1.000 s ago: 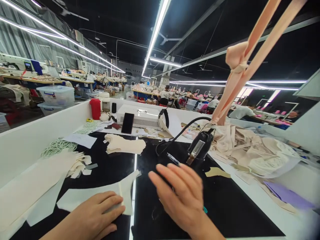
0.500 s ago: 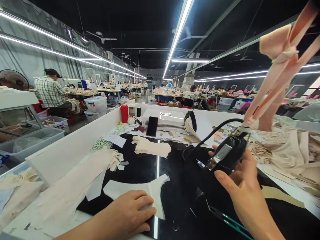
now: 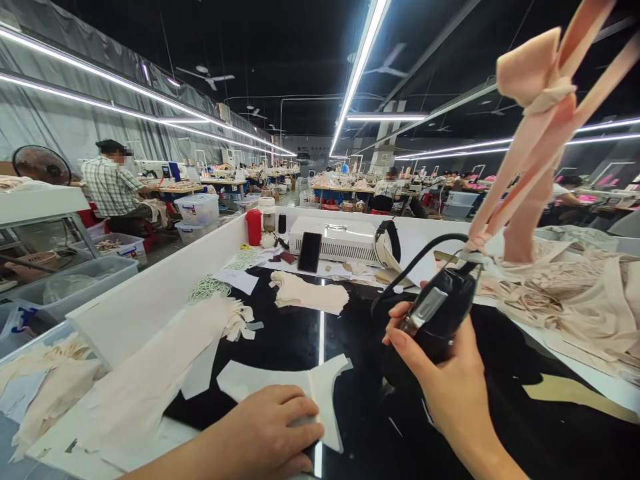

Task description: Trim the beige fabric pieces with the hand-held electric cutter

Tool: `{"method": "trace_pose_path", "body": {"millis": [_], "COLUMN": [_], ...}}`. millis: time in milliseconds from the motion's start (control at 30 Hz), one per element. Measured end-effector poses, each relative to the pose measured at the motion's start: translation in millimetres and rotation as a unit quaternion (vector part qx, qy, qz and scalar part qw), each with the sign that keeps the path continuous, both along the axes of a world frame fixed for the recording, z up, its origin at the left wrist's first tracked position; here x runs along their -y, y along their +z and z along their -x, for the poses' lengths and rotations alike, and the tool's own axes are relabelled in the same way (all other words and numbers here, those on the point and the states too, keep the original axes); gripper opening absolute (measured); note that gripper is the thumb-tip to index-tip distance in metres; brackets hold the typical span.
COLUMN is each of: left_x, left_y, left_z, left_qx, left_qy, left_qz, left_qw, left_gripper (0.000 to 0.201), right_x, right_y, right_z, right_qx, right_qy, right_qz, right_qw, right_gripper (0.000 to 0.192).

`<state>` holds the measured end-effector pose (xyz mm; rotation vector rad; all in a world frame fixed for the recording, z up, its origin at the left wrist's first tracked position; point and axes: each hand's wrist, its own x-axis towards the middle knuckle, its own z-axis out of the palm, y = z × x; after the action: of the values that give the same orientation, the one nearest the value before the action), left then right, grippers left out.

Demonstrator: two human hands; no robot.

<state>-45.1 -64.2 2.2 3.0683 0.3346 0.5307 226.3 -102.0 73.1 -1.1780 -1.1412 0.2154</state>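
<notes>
White panel (image 3: 327, 393) lies flat on the black-topped bench (image 3: 363, 413), long axis roughly sideways, flared end to the right with its far corner pointing away from the person. Left grip (image 3: 275, 427) rests on the panel's near middle, palm down, fingers laid over it and not wrapped round anything. Right grip (image 3: 450, 373) is closed around the black tool (image 3: 450, 300), to the right of the panel and farther off; thumb on the near side, fingertips showing past the left side. Tool is tilted, long axis slanting; metal-plated end points down and left, toward the panel's flared end, upper end away right. Cannot tell if the tip touches the bench. Pink straps (image 3: 530, 153) come down to the upper end; black cord (image 3: 435, 241) arcs leftward from there.

Panel's right edge curves inward; a strip of bare black top separates it from tool. Left of panel: fabric stack (image 3: 160, 380), just beside, limiting sideways room. Beyond panel: cream bundle (image 3: 310, 293), with a black gap between. Well right of panel: tan piece (image 3: 575, 397) and, farther back, garment pile (image 3: 590, 300).
</notes>
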Motion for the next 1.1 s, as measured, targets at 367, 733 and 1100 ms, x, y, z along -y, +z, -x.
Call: {"method": "trace_pose_path", "body": {"millis": [367, 733, 1100], "left_x": [4.1, 3.8, 7.8], "left_y": [4.5, 7.7, 4.9], "left_z": [-11.0, -14.8, -30.9], "left_qx": [0.029, 0.024, 0.018], "left_qy": [0.007, 0.006, -0.045], "left_qz": [0.035, 0.052, 0.009], "left_qw": [0.999, 0.998, 0.999], "left_gripper": [0.016, 0.008, 0.013], "right_x": [16.3, 26.2, 33.5], "right_y": [-4.8, -10.1, -10.0], "right_z": [26.8, 40.9, 58.3], "right_qx": [-0.071, -0.151, -0.219], "right_qy": [0.073, 0.154, 0.224], "right_qz": [-0.004, -0.041, -0.047], "right_qw": [0.995, 0.976, 0.948], "right_gripper": [0.032, 0.059, 0.060]}}
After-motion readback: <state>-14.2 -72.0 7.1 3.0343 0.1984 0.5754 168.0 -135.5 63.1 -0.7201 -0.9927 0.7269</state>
